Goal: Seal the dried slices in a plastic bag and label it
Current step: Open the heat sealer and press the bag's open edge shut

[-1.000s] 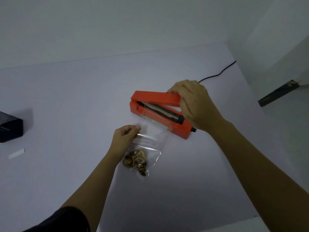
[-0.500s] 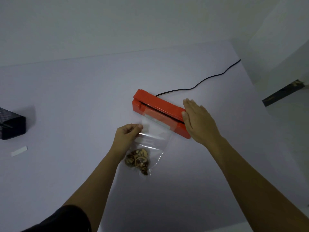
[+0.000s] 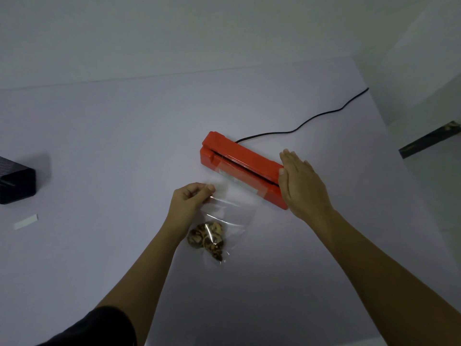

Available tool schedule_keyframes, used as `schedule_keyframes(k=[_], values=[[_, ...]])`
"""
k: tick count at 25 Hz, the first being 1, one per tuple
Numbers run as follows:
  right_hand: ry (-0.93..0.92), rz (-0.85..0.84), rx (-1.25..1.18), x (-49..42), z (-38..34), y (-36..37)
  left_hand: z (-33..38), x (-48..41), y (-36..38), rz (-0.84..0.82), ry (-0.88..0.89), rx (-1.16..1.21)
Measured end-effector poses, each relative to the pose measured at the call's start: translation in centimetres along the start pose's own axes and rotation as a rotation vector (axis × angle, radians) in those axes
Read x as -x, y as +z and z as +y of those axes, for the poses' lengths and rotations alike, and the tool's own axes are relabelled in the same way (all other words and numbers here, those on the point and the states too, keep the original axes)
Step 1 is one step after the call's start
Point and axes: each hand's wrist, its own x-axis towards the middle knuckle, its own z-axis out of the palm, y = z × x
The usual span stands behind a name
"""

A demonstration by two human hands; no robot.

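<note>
At the far left edge a black box sits on the pale surface. A little nearer the person lies a small white strip, which I take to be the label, untouched. Toward the middle, the left hand pinches the left edge of the clear plastic bag between thumb and curled fingers, holding it steady. The dried slices are bunched in the bag's bottom end, close to that wrist. The bag's open end runs up and disappears under the lowered lid of the red heat sealer. At the sealer's right end the right hand lies flat, fingers straight and together, pressing the lid down and grasping nothing. A black cord trails away behind.

This looks like the sealing press itself. The next move, I'd judge, calls for lifting the lid and drawing the bag out without stretching the warm seam, then reaching far left for the strip.
</note>
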Motion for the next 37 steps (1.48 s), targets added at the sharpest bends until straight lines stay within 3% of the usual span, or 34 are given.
schedule_keyframes(k=[37], values=[[0.017,0.095,-0.072,0.0,0.5,0.7,-1.0,-1.1,0.1,0.003,-0.070,0.019]])
